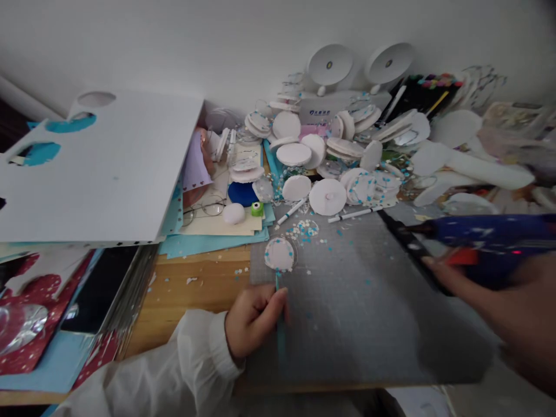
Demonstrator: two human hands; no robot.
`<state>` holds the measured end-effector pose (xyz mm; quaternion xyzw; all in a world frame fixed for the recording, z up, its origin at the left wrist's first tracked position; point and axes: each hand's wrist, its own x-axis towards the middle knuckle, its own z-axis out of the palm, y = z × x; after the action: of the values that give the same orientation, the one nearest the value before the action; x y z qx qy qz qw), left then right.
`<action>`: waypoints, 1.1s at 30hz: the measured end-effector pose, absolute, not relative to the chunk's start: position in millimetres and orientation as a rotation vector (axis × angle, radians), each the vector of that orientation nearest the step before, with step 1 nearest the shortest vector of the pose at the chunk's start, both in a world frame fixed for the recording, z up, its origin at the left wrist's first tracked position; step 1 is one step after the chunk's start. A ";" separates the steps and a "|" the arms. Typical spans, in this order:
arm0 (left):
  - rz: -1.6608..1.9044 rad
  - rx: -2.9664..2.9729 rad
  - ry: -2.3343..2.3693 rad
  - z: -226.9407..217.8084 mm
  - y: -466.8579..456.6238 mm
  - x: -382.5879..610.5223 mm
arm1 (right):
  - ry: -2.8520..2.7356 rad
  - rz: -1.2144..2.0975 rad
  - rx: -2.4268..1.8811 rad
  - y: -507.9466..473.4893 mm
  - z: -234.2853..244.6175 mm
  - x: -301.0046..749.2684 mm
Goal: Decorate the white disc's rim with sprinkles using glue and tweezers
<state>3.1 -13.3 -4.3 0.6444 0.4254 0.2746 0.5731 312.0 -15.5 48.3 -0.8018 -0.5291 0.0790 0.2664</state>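
Observation:
My left hand (256,318) is closed on a narrow teal strip (280,341), which runs down over the grey mat. At the strip's upper end lies a small round white disc (279,253) edged with blue dots. On the right, my right hand (490,304), partly blurred, grips a dark blue hot glue gun (482,231) with a red trigger and a lit red light. Its nozzle points left, above a long black object (410,249) whose kind is unclear. Tiny white and blue pieces (304,230) are scattered beyond the disc.
White discs (328,197) are heaped at the back, before a white two-headed lamp (330,65). Two slim pens (354,215) lie at the far edge of the grey mat (339,324). A large white board (108,168), glasses (212,205) and a phone (102,289) are left.

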 end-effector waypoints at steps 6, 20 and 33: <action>0.535 1.465 0.963 -6.5 -14.8 4.0 | -1.542 0.496 -1.673 3.6 14.8 239.4; 0.473 1.636 0.888 -9.1 -9.4 1.4 | -1.793 0.468 -1.640 -6.0 -18.0 243.3; 0.501 1.684 0.906 -9.2 -8.8 3.0 | -1.829 0.417 -1.665 -4.8 -19.1 240.5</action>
<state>3.0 -8.8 -9.2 0.7113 0.3828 0.2118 0.5501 240.5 -4.8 -19.1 -0.6309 -0.6928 0.1581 0.3114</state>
